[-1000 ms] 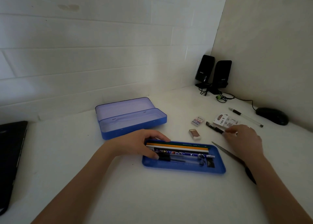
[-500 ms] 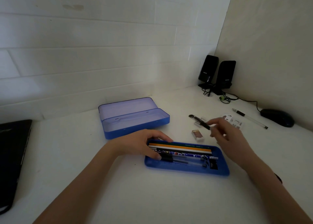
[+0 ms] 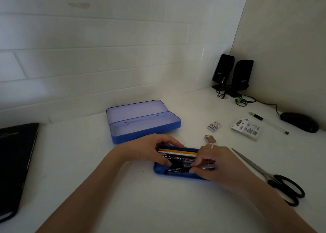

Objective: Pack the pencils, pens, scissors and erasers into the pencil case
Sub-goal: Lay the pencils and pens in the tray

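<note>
A blue tray (image 3: pixel 159 172) of the pencil case lies in front of me with several pencils (image 3: pixel 178 151) and pens in it. My left hand (image 3: pixel 151 149) grips the tray's left end. My right hand (image 3: pixel 213 164) is over the tray's right end, fingers pinched on a black pen (image 3: pixel 176 170) that lies in the tray's near row. The open blue pencil case (image 3: pixel 142 125) stands behind. Scissors (image 3: pixel 271 177) lie to the right. Two erasers (image 3: pixel 214 126) (image 3: pixel 210 139) and a clear pen (image 3: pixel 269 123) rest on the desk farther back.
A white card packet (image 3: pixel 247 128) lies near the clear pen. A black mouse (image 3: pixel 299 121) and two black speakers (image 3: pixel 232 74) with cables fill the right corner. A dark laptop (image 3: pixel 15 162) sits at the left edge. Walls close the back and right.
My right hand picked up the black pen from beside the erasers, carried it left and down, and now holds it inside the tray. My left hand stayed on the tray.
</note>
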`<state>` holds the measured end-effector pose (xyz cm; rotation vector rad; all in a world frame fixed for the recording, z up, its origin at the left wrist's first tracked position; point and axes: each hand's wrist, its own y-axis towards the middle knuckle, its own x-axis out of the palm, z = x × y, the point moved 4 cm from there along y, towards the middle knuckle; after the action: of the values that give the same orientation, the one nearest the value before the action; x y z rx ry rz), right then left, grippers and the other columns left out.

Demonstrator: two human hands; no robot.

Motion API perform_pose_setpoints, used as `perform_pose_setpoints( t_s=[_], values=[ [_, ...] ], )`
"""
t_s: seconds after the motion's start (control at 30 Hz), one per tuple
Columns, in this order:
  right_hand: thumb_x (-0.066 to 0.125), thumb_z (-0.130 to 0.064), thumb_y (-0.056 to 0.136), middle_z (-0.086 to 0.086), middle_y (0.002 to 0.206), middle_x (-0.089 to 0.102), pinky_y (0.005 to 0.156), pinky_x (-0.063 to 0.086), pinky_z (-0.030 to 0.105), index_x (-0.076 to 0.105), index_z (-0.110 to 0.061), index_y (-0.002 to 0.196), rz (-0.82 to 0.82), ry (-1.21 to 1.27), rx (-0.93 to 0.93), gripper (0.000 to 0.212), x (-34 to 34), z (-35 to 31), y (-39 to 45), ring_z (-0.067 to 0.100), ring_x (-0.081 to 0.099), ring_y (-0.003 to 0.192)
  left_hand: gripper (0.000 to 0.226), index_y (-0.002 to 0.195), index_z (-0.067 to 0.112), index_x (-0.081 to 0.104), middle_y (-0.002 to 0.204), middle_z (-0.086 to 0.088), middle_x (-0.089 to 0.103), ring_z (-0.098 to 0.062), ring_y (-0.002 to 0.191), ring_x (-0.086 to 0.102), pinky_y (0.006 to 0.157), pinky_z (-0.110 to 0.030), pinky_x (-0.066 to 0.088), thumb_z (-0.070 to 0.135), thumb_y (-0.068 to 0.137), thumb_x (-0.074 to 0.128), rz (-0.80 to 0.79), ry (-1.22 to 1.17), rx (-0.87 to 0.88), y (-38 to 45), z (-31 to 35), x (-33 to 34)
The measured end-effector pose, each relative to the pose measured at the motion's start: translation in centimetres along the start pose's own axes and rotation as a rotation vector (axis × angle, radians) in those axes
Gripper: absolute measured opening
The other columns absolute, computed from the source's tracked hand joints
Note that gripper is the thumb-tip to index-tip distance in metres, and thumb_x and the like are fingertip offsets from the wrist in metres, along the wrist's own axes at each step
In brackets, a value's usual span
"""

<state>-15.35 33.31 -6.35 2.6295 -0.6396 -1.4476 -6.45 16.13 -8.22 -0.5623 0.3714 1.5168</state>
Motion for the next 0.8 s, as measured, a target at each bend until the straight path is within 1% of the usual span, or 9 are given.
perform_pose_setpoints(
  t_s=[0.1,0.2,0.37,0.5,0.6,0.63,0.7,0.73,0.8],
  values=[
    [0.077,-0.027,0.071,-0.022,0.067,0.056,0.067,0.041,0.012,0.065,-0.023,0.07,-0.008,-0.024,-0.004,0.013,0.9,0.1,0.1,0.003,0.055,0.08,0.053,0.121,0.031,0.058,0.117,0.009,0.062,-0.004,0.105,0.06,0.09,-0.02,0.051,0.01,0.075,0.074,-0.004,-0.003,0.004,0.0,-0.1,0.0],
    [0.076,-0.031,0.072,-0.024,0.074,0.052,0.073,0.047,0.023,0.061,-0.026,0.076,0.004,-0.041,-0.016,0.016,1.8,0.0,0.2,-0.001,0.053,0.083,0.049,0.12,0.033,0.058,0.116,0.011,0.061,-0.003,0.105,0.06,0.089,-0.019,0.051,0.014,0.078,0.073,0.001,0.007,0.005,0.0,-0.1,0.0],
    [0.069,-0.038,0.078,-0.017,0.076,0.056,0.069,0.045,0.023,0.062,-0.028,0.073,0.041,-0.087,0.06,0.013,1.4,0.2,0.4,0.004,0.054,0.078,0.035,0.12,0.031,0.06,0.116,0.012,0.064,-0.003,0.106,0.061,0.092,-0.021,0.05,0.021,0.087,0.064,0.028,-0.056,-0.006,0.1,-0.1,0.0],
    [0.065,-0.035,0.081,-0.013,0.07,0.058,0.063,0.047,0.027,0.06,-0.028,0.073,0.271,-0.139,0.224,0.011,-2.1,2.1,0.4,0.006,0.054,0.067,0.037,0.119,0.034,0.059,0.115,0.011,0.063,-0.002,0.103,0.061,0.088,-0.016,0.05,0.021,0.085,0.066,0.01,-0.04,-0.028,0.1,-0.3,0.0],
    [0.062,-0.032,0.085,-0.014,0.073,0.058,0.057,0.043,0.023,0.061,-0.027,0.081,0.42,-0.294,0.351,0.006,-5.1,5.2,-0.2,0.004,0.054,0.064,0.036,0.119,0.033,0.06,0.115,0.013,0.063,-0.001,0.104,0.06,0.087,-0.015,0.049,0.02,0.086,0.065,0.019,-0.046,-0.025,0.1,-0.4,0.1],
    [0.061,-0.032,0.085,-0.011,0.077,0.06,0.06,0.044,0.024,0.062,-0.027,0.086,0.446,-0.329,0.412,0.005,-5.8,6.4,-0.5,0.006,0.054,0.066,0.035,0.119,0.033,0.06,0.116,0.013,0.063,-0.002,0.104,0.06,0.087,-0.015,0.049,0.02,0.087,0.064,0.024,-0.047,-0.021,0.1,-0.4,0.0],
    [0.06,-0.032,0.086,-0.005,0.087,0.065,0.071,0.049,0.034,0.064,-0.024,0.094,0.467,-0.348,0.516,0.012,-6.7,8.7,-1.1,0.012,0.057,0.076,0.034,0.119,0.033,0.06,0.116,0.013,0.063,-0.003,0.105,0.06,0.089,-0.017,0.05,0.021,0.087,0.063,0.028,-0.039,-0.015,0.1,-0.4,0.0],
    [0.06,-0.032,0.086,-0.003,0.092,0.066,0.076,0.05,0.037,0.065,-0.022,0.097,0.472,-0.329,0.544,0.015,-6.9,9.3,-1.3,0.014,0.057,0.081,0.034,0.119,0.034,0.06,0.115,0.013,0.063,-0.003,0.105,0.06,0.09,-0.017,0.049,0.022,0.087,0.064,0.026,-0.036,-0.015,0.1,-0.4,0.0],
    [0.059,-0.03,0.087,-0.003,0.096,0.066,0.082,0.05,0.038,0.066,-0.022,0.101,0.455,-0.276,0.546,0.018,-6.5,9.6,-1.2,0.013,0.057,0.086,0.037,0.118,0.036,0.06,0.113,0.015,0.062,-0.001,0.102,0.06,0.088,-0.015,0.049,0.024,0.084,0.067,0.016,-0.022,-0.02,0.2,-0.3,0.1]
  ],
)
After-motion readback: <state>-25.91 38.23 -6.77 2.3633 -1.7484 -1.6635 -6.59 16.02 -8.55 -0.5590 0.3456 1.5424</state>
